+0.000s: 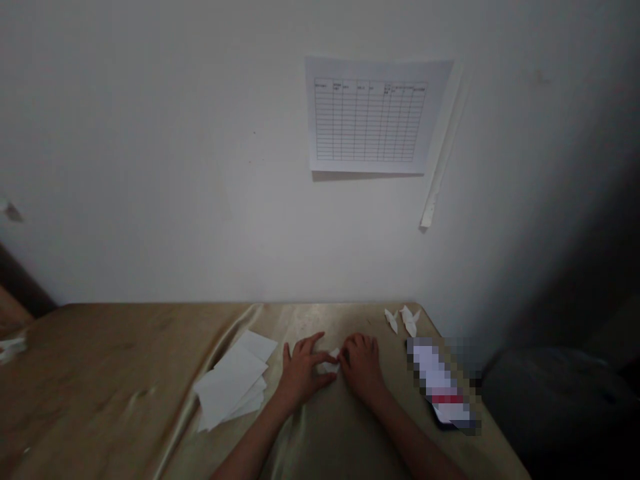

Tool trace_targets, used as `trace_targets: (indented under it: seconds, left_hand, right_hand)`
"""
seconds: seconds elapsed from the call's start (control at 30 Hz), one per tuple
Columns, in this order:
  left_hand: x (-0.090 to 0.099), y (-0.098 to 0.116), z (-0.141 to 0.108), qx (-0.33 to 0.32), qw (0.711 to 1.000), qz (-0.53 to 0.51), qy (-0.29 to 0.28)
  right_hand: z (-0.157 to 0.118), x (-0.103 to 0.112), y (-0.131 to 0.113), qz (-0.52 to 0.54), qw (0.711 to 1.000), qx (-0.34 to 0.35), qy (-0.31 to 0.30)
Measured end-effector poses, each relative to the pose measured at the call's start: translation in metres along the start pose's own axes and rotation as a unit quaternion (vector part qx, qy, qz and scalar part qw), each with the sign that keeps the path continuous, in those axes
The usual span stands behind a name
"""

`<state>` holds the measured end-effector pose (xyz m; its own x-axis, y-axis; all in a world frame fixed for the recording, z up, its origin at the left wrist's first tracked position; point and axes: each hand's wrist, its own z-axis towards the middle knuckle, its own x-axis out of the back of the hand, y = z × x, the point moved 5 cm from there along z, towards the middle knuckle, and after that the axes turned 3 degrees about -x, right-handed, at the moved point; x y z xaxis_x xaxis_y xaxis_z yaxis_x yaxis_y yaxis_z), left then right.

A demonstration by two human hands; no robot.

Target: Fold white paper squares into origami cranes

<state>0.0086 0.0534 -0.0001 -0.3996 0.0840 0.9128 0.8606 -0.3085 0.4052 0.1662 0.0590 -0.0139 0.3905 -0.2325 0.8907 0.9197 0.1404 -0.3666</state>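
A small piece of folded white paper (329, 367) lies on the cloth between my two hands, partly covered by fingers. My left hand (304, 368) has its index finger and thumb on either side of the paper, while its other fingers stretch outward. From the right, my right hand (362, 365) pinches the paper's edge with curled fingers. A fanned stack of white paper sheets (235, 380) rests left of my left hand. Beyond my right hand sit two small folded paper figures, a smaller one (391, 321) and a larger one (410, 321).
A phone (440, 387) with a blurred screen lies at the table's right side. Shiny gold-brown cloth (110, 380) with creases covers the table. Behind it rises a white wall (150, 167) bearing a printed table sheet (370, 120). Something dark (560, 400) stands at right.
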Motion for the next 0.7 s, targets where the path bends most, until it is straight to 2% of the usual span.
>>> trace_targets:
  seconds: [0.27, 0.47, 0.7]
  left_hand:
    - [0.005, 0.001, -0.001, 0.007, 1.0, -0.013, -0.009]
    - [0.004, 0.001, -0.001, 0.007, 1.0, -0.014, -0.005]
    - [0.003, 0.0, 0.0, 0.007, 1.0, -0.016, -0.004]
  right_hand:
    - [0.002, -0.003, 0.009, 0.068, 0.997, 0.021, 0.01]
    - [0.003, 0.006, 0.016, 0.125, 0.991, 0.048, 0.024]
    - [0.0, 0.011, 0.011, 0.101, 0.993, 0.053, 0.022]
